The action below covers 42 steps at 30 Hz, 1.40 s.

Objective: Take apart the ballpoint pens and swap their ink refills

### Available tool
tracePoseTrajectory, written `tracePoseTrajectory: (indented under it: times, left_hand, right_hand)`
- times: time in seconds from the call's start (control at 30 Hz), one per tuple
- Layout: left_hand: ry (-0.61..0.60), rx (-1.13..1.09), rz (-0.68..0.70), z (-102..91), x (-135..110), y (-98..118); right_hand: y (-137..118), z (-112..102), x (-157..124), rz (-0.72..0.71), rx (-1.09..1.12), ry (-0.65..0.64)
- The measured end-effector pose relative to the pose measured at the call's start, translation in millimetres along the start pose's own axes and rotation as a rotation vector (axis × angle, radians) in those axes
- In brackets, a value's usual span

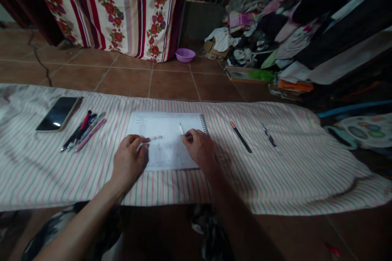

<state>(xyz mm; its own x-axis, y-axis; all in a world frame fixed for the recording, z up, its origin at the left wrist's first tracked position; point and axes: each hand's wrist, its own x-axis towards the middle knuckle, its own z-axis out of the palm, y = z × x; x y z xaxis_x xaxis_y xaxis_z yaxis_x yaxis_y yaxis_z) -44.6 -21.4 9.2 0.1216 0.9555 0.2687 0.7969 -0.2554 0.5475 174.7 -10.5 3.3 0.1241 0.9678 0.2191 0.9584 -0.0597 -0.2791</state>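
Observation:
An open spiral-bound notebook (pixel 167 126) lies on the striped cloth, with faint marks on its white page. Over the page's left side, my left hand (pixel 130 157) is closed around a slim white pen (pixel 155 137) that points right. My right hand (pixel 199 149) is closed above the right side of the page, pinching a thin whitish pen-like piece (pixel 181 127); its lower part is hidden by my fingers. To the right of the notebook lie a black pen with an orange end (pixel 241 137) and a dark-and-white patterned pen (pixel 270 136).
Left of the notebook are a bundle of several pens (pixel 84 132) and a phone (pixel 59 114). The striped cloth (pixel 171 189) covers the low surface. Beyond it, a purple basin (pixel 185 55) stands on the tiled floor, near a floral curtain (pixel 128 12) and piled clothes (pixel 269 24).

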Motion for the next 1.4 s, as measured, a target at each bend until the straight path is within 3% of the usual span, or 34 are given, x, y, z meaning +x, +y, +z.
tracePoseTrajectory:
  times: [0.17,0.57,0.97,1.13,1.4]
  left_hand:
    - [0.032,0.168,0.105,1.9,1.6,-2.2]
    - [0.035,0.338,0.116,8.6,8.6,4.6]
    - [0.002,0.361,0.140,9.6,9.8,2.2]
    - [0.002,0.353,0.130,9.4,10.5,3.0]
    - [0.080,0.372,0.149,11.3,7.8,1.7]
  right_hand:
    - [1.8,0.4,1.1,-0.001,-0.009,-0.056]
    - [-0.2,-0.7,-0.9,-0.018,-0.038,-0.070]
    - [-6.6,-6.5,-3.1,-0.023,-0.065,-0.160]
    - [-12.0,-7.9,-3.3,0.007,-0.101,-0.113]
    - [-8.0,-13.5,1.8,0.111,0.363,0.062]
